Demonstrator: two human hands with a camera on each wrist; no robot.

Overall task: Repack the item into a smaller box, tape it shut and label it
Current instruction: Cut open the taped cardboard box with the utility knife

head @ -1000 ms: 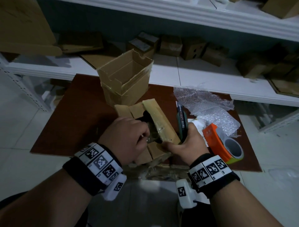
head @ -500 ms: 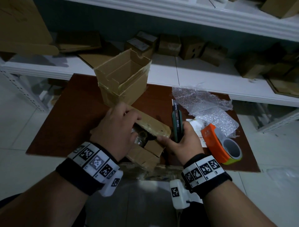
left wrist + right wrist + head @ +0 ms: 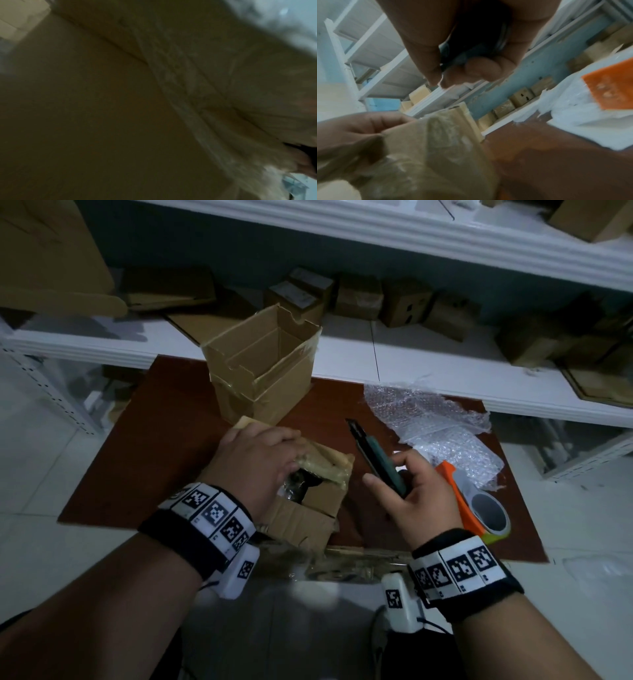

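A low cardboard box lies open on the brown board near its front edge. A dark, plastic-wrapped item shows inside it. My left hand grips the box's tape-covered flap from above; in the right wrist view the left hand pinches that flap at its edge. My right hand hovers to the right of the box, apart from it, holding a green utility knife that points away from me. Blurred cardboard fills the left wrist view.
A taller open cardboard box stands upright behind the low one. Bubble wrap and an orange tape dispenser lie to the right. White shelves with several small boxes run behind the board.
The upright taped flap has come down over the low box under my left hand. My right hand has let go of the box and moved right with the knife.
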